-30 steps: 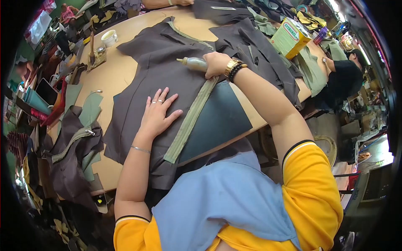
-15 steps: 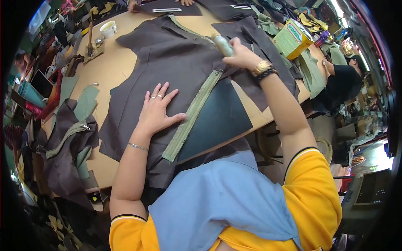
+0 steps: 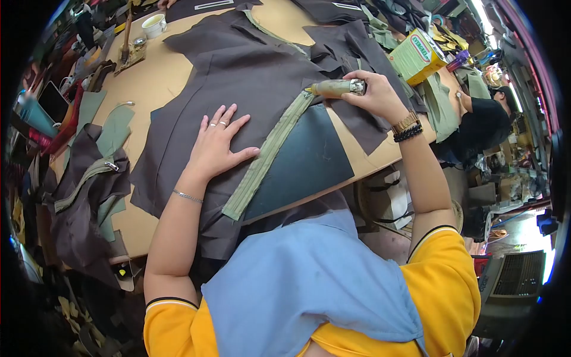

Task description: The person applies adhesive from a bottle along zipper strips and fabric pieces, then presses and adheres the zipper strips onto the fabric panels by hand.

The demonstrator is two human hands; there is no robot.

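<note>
My right hand (image 3: 373, 95) is closed around a small squeeze bottle (image 3: 336, 89), tilted on its side with its yellowish tip at the upper end of a green zipper tape (image 3: 267, 153). That tape runs diagonally along the edge of a dark brown garment piece (image 3: 238, 77). Spread flat on the brown fabric, my left hand (image 3: 220, 143) has its thumb by the tape's left edge. A black sheet (image 3: 306, 163) lies just right of the tape. What the tip leaves on the tape is too small to make out.
A yellow-and-green can (image 3: 416, 56) stands at the right, near more brown pieces (image 3: 369, 113). At the left are a white cup (image 3: 154, 26), a brush (image 3: 126, 35) and a brown piece with a zipper (image 3: 89, 184). Another person (image 3: 485, 119) is at the far right.
The bottle has swung from upright to sideways, and its tip has come down to the tape's upper end. My left hand stays flat on the fabric. The view has shifted slightly.
</note>
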